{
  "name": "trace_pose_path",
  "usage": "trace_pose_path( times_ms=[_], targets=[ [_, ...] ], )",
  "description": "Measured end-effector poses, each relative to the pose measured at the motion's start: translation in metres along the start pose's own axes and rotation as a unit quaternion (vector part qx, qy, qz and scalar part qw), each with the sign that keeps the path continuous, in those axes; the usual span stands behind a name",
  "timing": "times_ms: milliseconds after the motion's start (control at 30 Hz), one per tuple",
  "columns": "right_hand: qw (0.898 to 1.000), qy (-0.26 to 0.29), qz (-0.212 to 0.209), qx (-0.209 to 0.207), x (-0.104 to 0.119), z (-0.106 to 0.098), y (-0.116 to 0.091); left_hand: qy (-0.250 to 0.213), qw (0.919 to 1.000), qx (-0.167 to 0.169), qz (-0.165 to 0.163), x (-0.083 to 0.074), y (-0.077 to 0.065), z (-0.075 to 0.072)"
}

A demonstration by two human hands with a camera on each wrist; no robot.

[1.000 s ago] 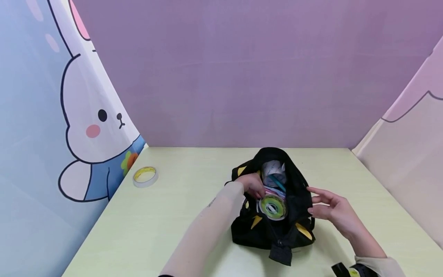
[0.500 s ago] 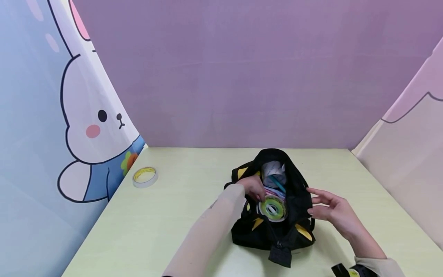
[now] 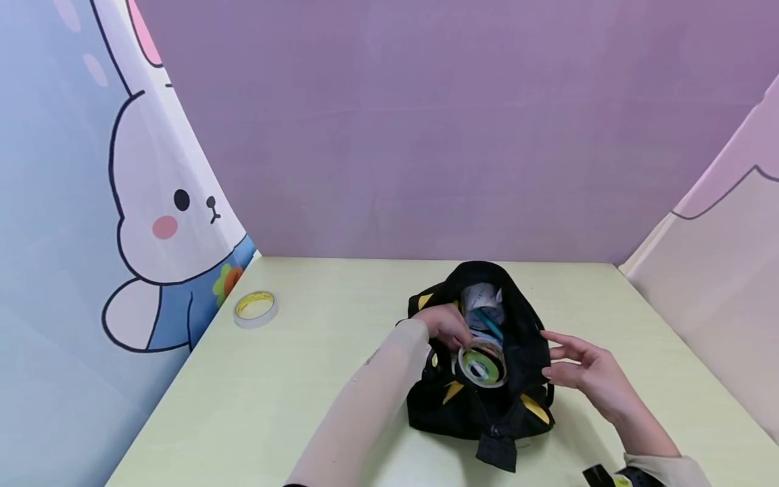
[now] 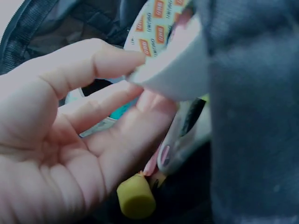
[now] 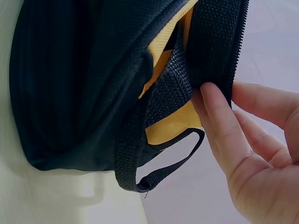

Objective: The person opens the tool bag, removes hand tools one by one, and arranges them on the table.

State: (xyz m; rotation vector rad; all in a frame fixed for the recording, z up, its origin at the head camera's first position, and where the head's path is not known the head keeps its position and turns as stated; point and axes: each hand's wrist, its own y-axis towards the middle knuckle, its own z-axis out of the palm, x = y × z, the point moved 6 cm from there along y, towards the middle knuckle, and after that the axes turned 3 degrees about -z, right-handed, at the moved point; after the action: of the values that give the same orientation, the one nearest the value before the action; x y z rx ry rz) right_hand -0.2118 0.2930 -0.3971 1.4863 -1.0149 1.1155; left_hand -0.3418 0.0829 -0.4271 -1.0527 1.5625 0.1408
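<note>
A black bag (image 3: 529, 365) with yellow patches stands unzipped on the table. My left hand (image 3: 447, 325) reaches inside it and pinches a white tape roll (image 4: 177, 77), whose inner core carries orange-and-white print; thumb and fingers lie on either side of its rim. Just below is a green-centred tape roll (image 3: 477, 367). Deeper in the bag are a wide pale roll (image 3: 481, 301), a teal stick (image 3: 489, 325) and a yellow cylindrical piece (image 4: 135, 196). At the bag's right side my right hand (image 3: 587, 368) holds the zippered edge (image 5: 238, 51) between thumb and fingers.
Another tape roll (image 3: 255, 319), pale outside and yellow inside, lies on the pale table (image 3: 322, 379) at the left. A purple wall (image 3: 389, 135) rises behind the table. A black strap loop (image 5: 128, 163) hangs from the bag's side.
In the bag, the white tape roll has come up with my left fingers and now tilts over the green-centred one. My right hand stays at the bag's edge.
</note>
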Motion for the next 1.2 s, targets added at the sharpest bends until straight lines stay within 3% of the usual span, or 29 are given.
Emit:
trace_pose_path(
  times_ms=[300, 833, 1200],
  targets=[
    [1.0, 0.007, -0.006, -0.002, 0.001, -0.002, -0.001, -0.007, 0.9994, -0.023, 0.025, -0.016, -0.012, -0.006],
    [1.0, 0.012, -0.006, 0.002, 0.001, -0.003, -0.001, 0.045, 0.9964, -0.036, 0.062, -0.045, -0.037, -0.025],
    [1.0, -0.002, 0.001, 0.001, 0.002, -0.002, 0.001, -0.008, 0.9954, -0.055, 0.078, -0.067, -0.053, -0.049]
  ],
)
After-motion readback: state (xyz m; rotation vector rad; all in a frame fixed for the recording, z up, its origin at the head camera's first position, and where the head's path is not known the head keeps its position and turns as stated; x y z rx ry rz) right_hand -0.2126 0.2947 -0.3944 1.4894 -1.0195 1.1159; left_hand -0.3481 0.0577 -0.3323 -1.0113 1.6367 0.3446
